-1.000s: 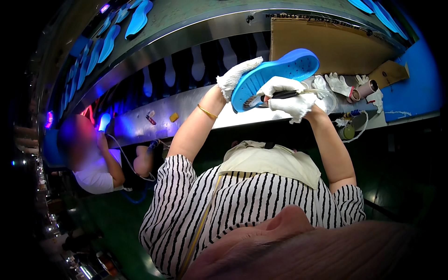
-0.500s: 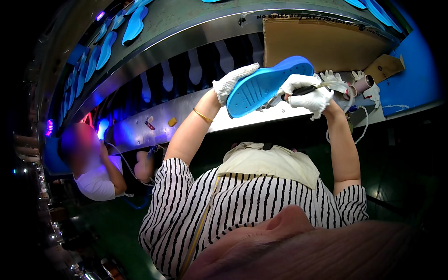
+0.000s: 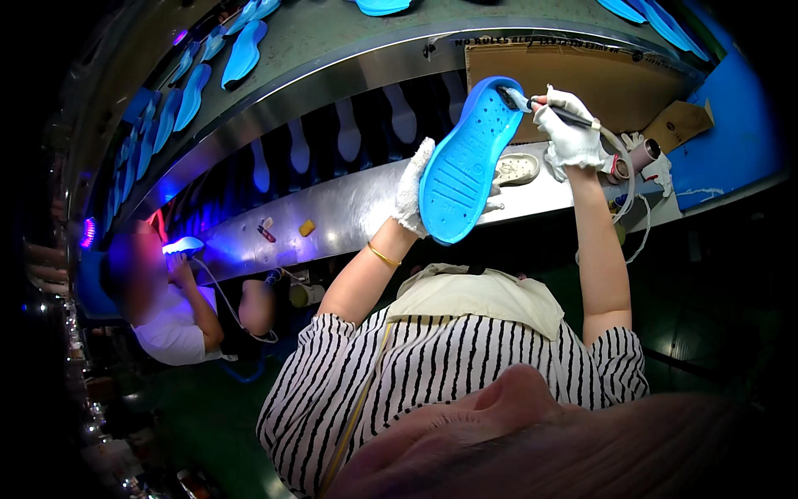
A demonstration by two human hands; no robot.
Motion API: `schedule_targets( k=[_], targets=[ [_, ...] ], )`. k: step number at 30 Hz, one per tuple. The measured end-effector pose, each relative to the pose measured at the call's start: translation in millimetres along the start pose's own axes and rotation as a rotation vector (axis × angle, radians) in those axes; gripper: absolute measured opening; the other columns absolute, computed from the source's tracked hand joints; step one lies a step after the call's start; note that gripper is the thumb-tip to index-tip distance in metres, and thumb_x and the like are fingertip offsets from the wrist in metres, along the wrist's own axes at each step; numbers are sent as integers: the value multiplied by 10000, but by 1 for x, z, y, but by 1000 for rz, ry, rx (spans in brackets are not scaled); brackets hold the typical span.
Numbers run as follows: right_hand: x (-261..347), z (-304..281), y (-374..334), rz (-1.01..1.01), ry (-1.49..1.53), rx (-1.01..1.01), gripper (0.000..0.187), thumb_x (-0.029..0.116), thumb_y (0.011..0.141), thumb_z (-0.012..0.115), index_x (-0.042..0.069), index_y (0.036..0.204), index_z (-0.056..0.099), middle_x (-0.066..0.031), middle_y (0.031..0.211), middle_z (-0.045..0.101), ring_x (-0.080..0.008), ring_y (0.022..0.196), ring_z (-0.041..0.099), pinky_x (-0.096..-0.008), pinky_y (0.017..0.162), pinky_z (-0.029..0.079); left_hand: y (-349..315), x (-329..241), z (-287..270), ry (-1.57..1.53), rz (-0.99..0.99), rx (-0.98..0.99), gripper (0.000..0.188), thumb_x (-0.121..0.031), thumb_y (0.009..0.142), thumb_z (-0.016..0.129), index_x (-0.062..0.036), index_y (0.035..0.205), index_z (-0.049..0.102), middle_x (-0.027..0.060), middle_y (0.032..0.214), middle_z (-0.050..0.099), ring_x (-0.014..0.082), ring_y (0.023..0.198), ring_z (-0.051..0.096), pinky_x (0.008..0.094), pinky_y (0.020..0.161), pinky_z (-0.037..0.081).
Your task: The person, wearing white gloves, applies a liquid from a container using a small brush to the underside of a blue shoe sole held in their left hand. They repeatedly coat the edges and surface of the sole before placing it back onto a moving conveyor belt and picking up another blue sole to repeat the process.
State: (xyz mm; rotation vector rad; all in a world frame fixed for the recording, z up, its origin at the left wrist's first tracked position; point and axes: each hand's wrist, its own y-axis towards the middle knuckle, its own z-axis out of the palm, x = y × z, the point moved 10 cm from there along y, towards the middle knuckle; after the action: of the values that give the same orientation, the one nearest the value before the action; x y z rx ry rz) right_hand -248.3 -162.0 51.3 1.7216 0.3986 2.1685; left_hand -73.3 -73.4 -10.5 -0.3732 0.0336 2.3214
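Note:
A bright blue shoe sole (image 3: 465, 170) is in my left hand (image 3: 409, 190), which wears a white glove and grips its left edge, with fingertips showing past the right edge. The sole is tilted, its hollow, ribbed face toward me and its narrower end up. My right hand (image 3: 571, 129), also gloved with bare fingertips, is closed round the dark handle of a brush (image 3: 573, 120). The brush's pale bristles (image 3: 519, 100) touch the sole's upper end, by a dark patch inside the rim. From the brush's back end a clear hose (image 3: 628, 170) runs down.
A metal ledge (image 3: 357, 204) holds a pale sole-shaped piece (image 3: 517, 169), a yellow block (image 3: 307, 227) and a spool (image 3: 644, 154). Behind stands a cardboard sheet (image 3: 582, 83). Blue soles (image 3: 244, 51) lie on the conveyor. On the left, a co-worker (image 3: 179, 320) handles another sole.
The sole has swung more upright and nearer. My right hand has moved up and right, bringing the brush from the sole's lower right side to its upper end. The pale piece has come into sight.

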Motion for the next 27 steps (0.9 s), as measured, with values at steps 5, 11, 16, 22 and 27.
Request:
schedule_targets(
  k=[5, 11, 16, 22, 27],
  targets=[
    [61, 94, -69, -483, -587, 397, 201, -98, 703, 646, 15, 870, 640, -119, 887, 661, -231, 821, 648, -321, 750, 520, -1, -12, -16, 18, 118, -62, 790, -635, 917, 366, -5, 1394, 381, 248, 1254, 537, 395, 1082, 585, 535, 920, 498],
    [16, 73, -65, 99, -181, 214, 126, -41, 783, 686, -21, 904, 655, -72, 904, 673, -114, 777, 650, -257, 726, 533, -4, -31, -40, 85, 206, -186, 761, -621, 924, 371, -15, 1385, 383, 224, 1215, 560, 345, 1002, 626, 473, 850, 549],
    [19, 86, -71, -17, -245, 153, 155, -29, 756, 720, -20, 895, 651, -100, 877, 643, -146, 788, 647, -267, 729, 524, 4, -31, -27, 48, 233, -58, 697, -575, 941, 384, -16, 1357, 413, 194, 1186, 580, 300, 1030, 615, 474, 901, 519],
    [7, 121, -104, 376, 41, 512, 145, -15, 784, 690, 3, 918, 639, -87, 908, 674, -137, 824, 656, -280, 774, 527, -3, -33, -44, 82, 253, -116, 720, -591, 929, 388, 8, 1325, 448, 197, 1185, 590, 295, 1029, 616, 409, 925, 507],
    [14, 61, -61, 58, -218, 77, 122, -40, 819, 661, -14, 931, 619, -89, 899, 673, -120, 817, 651, -246, 750, 529, -5, -23, -33, -4, 259, -110, 675, -546, 949, 390, -2, 1347, 428, 205, 1239, 558, 327, 1042, 614, 452, 924, 513]
  ],
)
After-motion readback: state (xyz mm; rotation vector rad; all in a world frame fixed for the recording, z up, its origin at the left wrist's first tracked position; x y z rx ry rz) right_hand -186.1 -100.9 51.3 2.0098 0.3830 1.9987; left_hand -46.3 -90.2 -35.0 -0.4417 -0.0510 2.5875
